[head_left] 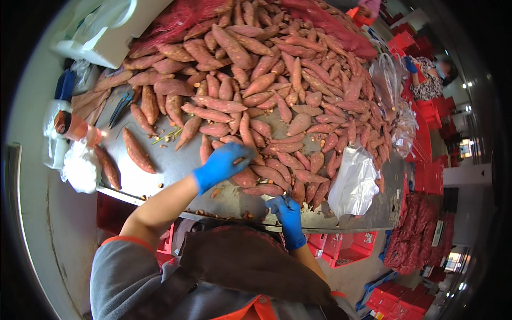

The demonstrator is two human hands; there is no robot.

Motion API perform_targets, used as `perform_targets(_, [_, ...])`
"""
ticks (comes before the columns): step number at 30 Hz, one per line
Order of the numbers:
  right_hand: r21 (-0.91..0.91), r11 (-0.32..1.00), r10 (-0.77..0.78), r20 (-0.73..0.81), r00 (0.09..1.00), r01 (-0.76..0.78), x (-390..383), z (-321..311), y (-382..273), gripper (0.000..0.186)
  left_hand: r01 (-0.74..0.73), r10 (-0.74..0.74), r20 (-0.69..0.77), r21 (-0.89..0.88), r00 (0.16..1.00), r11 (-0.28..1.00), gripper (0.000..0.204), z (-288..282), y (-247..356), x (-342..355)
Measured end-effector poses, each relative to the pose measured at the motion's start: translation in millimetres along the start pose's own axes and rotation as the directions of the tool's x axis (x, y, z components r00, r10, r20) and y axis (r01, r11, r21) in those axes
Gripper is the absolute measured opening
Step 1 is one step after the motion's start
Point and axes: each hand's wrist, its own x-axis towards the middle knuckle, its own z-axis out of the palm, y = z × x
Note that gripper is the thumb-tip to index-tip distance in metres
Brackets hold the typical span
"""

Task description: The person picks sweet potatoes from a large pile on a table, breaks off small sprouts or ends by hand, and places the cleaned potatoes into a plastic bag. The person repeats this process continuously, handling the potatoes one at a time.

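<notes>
Sweet potatoes (298, 124) lay heaped on the worktop (114, 141). Left hand (226, 162) over the near ones, fingers curled, blurred; pinch or not, couldn't tell. Right hand (286, 213) at the near edge, fingers bent, grip unclear. Best, I judged: one root at a time, lifted clear of neighbours. Beyond: plastic bag (354, 184), contents unclear; red mesh sack (181, 21) over the heap's far side; red crate (349, 250) below.

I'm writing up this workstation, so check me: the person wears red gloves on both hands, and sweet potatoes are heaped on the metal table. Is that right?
Not quite: the head view shows both hands in blue gloves, not red. Sweet potatoes are heaped on the metal table.
</notes>
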Motion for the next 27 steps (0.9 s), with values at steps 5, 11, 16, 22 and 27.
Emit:
perform_targets(5, [0.171,0.985,0.051,-0.179,0.983,-0.02,-8,-26,-2,0.021,-0.051,-0.326,0.419,0.676,0.847,0.735,0.036,35,-39,123])
perform_targets(11, [0.166,0.985,0.076,-0.219,0.973,-0.04,8,-39,-6,0.024,-0.016,-0.065,0.21,0.36,0.976,0.933,0.046,34,-71,119])
perform_targets(16, [0.196,0.98,0.002,-0.149,0.989,0.028,33,-40,-9,0.021,0.265,-0.308,0.172,-0.919,0.936,0.291,0.036,-4,-16,79])
perform_targets(22, [-0.01,0.97,-0.243,-0.04,0.969,0.243,62,-18,-52,0.015,0.199,-0.354,0.334,-0.909,0.874,-0.365,0.04,7,34,33])
perform_targets(27, [-0.648,0.503,-0.578,0.241,0.78,0.572,67,20,-87,0.02,0.464,-0.504,0.22,-0.773,0.835,0.433,0.046,11,54,3])
